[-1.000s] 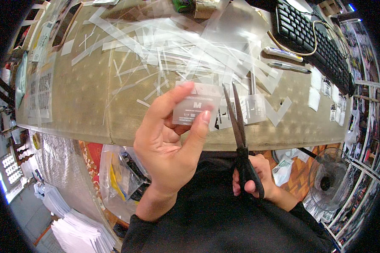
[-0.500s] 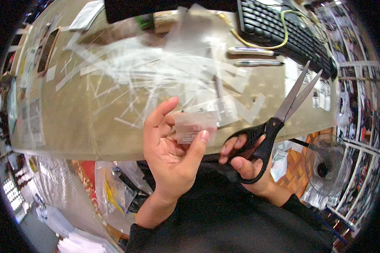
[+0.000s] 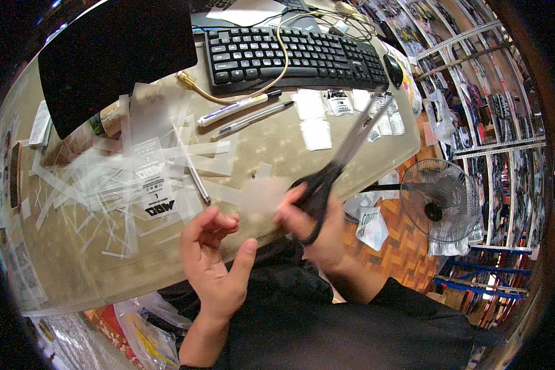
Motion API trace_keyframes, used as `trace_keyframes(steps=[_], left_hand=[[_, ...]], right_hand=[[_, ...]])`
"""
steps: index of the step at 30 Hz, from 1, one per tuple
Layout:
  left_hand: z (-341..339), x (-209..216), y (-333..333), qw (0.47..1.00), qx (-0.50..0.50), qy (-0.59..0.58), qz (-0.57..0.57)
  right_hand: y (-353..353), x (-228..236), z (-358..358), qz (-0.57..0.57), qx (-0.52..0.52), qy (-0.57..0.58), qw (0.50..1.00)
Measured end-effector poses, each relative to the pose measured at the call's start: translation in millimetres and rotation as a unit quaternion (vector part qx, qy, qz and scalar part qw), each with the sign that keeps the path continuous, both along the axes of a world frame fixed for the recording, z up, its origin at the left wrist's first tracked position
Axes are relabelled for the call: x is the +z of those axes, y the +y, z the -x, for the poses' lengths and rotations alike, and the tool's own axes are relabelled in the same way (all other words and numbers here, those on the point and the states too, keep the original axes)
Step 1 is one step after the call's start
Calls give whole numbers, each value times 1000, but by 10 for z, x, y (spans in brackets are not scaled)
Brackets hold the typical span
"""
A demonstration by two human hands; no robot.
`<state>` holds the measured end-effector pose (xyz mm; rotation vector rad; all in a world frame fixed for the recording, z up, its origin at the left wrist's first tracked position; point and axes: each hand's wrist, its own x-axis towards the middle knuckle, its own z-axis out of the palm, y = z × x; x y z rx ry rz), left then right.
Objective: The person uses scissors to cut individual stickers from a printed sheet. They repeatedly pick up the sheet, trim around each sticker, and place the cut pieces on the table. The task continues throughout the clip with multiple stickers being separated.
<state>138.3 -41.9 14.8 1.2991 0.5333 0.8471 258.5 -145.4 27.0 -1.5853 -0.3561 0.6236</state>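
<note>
My left hand (image 3: 213, 268) is palm up near the table's front edge, fingers loosely curled and thumb apart, with nothing in it. My right hand (image 3: 327, 240), smeared by motion, is closed round the black handles of a pair of scissors (image 3: 336, 166), whose blades point away to the upper right. A small translucent label (image 3: 260, 196) sits at the right hand's fingertips and appears pinched there; blur hides the exact grip. Beyond my left hand lies a clear printed strip (image 3: 157, 176), among thin translucent offcuts (image 3: 80, 185). Small white labels (image 3: 314, 120) lie in groups near the blades.
A silver pen (image 3: 192, 166) rests by the offcuts. Farther back are a marker (image 3: 233, 110), another pen (image 3: 253, 119), a black keyboard (image 3: 296, 58) with a yellow cable, a mouse (image 3: 393, 69) and a dark screen (image 3: 117, 58). A fan (image 3: 439, 200) stands right of the table.
The label has gone from my left hand to the fingertips of my right. My right hand has moved left with the scissors, and the view has swung to the right.
</note>
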Motion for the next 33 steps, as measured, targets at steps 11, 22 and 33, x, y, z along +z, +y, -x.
trace_keyframes(steps=[11,22,33], left_hand=[[-373,1041,-107,883,-128,-311,-326],[-386,1094,-546,865,-116,-412,-261],[813,-564,-264,884,-421,-17,203]], right_hand=[[-475,110,-1554,22,-156,-224,962],[-289,26,-1638,29,-146,-205,967],[-46,-49,-1812,170,-88,-242,951]])
